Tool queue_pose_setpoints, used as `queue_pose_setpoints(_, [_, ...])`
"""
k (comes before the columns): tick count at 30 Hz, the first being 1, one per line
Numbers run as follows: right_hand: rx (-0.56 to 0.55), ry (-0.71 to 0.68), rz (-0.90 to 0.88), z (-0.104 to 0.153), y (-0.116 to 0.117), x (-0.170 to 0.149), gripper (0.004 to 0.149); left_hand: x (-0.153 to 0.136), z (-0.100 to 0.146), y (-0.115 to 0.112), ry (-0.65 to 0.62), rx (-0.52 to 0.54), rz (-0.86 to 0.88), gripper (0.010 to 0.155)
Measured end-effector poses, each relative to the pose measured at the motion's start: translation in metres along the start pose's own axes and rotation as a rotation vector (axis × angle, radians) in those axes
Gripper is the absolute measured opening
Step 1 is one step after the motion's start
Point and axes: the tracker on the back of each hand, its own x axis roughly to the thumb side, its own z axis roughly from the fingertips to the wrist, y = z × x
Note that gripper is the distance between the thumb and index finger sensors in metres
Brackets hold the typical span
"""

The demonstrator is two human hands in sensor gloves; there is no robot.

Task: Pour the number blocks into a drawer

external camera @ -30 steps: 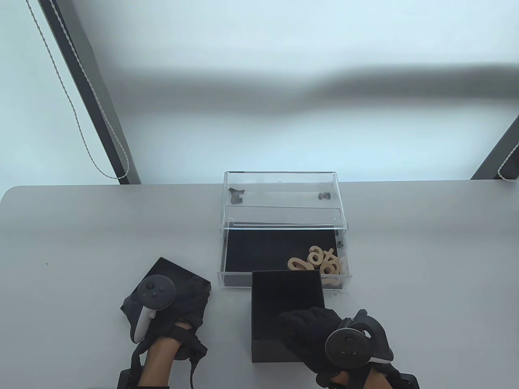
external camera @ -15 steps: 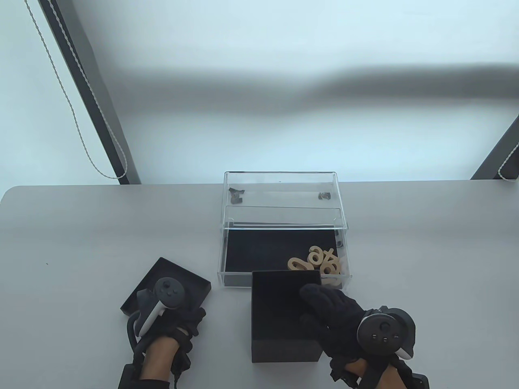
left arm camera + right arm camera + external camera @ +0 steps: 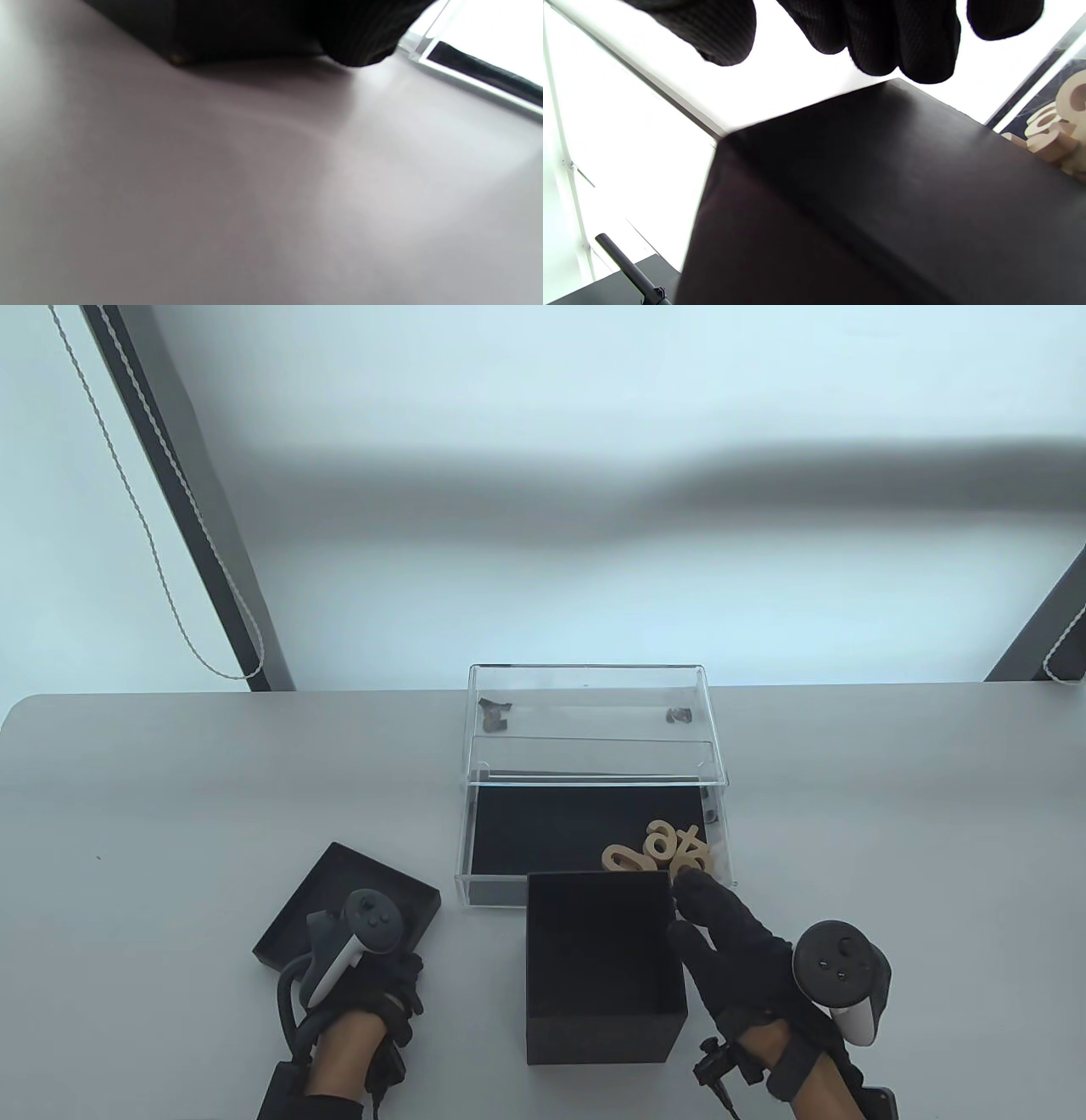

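Note:
A clear acrylic drawer [image 3: 501, 891] with a black lining stands pulled out of its clear case [image 3: 585, 704]. Several wooden number blocks [image 3: 657, 848] lie in its front right corner. An open black box [image 3: 602, 959] stands upright just in front of the drawer. My right hand [image 3: 708, 920] is beside the box's right wall with fingers stretched out, holding nothing. In the right wrist view its fingers [image 3: 882, 38] hang above the box [image 3: 882, 190], with the blocks [image 3: 1052, 135] at the right. My left hand [image 3: 399, 976] sits at the near edge of the black lid [image 3: 339, 882], gripping nothing.
The lid lies flat on the grey table [image 3: 170, 814] left of the box. In the left wrist view the lid [image 3: 233, 29] and a fingertip [image 3: 360, 42] show at the top, and the drawer's edge [image 3: 479, 72] at the right.
My right hand has come off the top of the black box and moved to its right side. My left hand has drawn back off the lid toward me.

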Motion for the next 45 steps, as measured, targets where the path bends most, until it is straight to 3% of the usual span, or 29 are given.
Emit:
queue_pose_setpoints(8, [-0.012,0.068,-0.078,-0.001,-0.001,-0.014,0.072,-0.001,0.004,0.012,-0.040,0.084,0.108,0.062])
queue_pose_setpoints(26, [0.002,0.082,-0.109,-0.002,0.003,-0.017,0.073,-0.013,0.032,0.052,-0.194,0.239,0.696,0.060])
queue_pose_setpoints(45, [0.000,0.066,-0.114,-0.002,0.003,-0.016,0.073,-0.008,0.043,0.059,-0.477,0.131,1.409,0.059])
